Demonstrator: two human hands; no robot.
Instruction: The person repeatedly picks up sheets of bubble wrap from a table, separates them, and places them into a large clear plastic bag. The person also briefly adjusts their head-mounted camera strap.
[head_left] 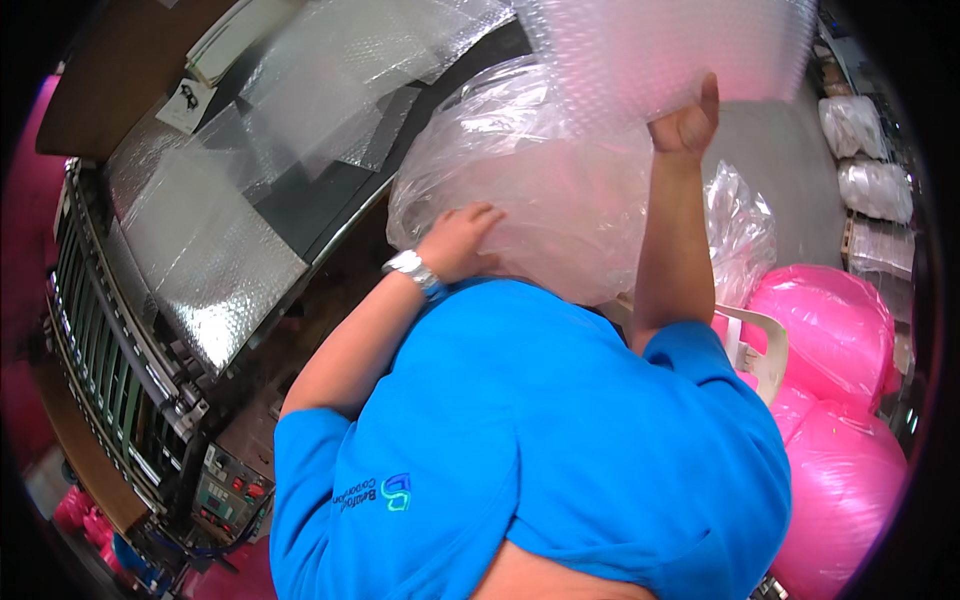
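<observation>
While the clear plastic bag [540,190] bulges against the blue shirt [530,440], the left hand [462,240] presses flat and open on it; the right hand [688,122], raised, pinches a pink bubble-wrap sheet [660,55]. Pink bags [835,400] lie right, a machine [150,330] left.

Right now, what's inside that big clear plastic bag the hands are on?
The clear plastic bag looks stuffed with pale, pinkish bubble-wrap sheets. The left hand presses its side; the right hand lifts a bubble-wrap sheet above it. Its bottom is hidden behind the blue shirt.
</observation>
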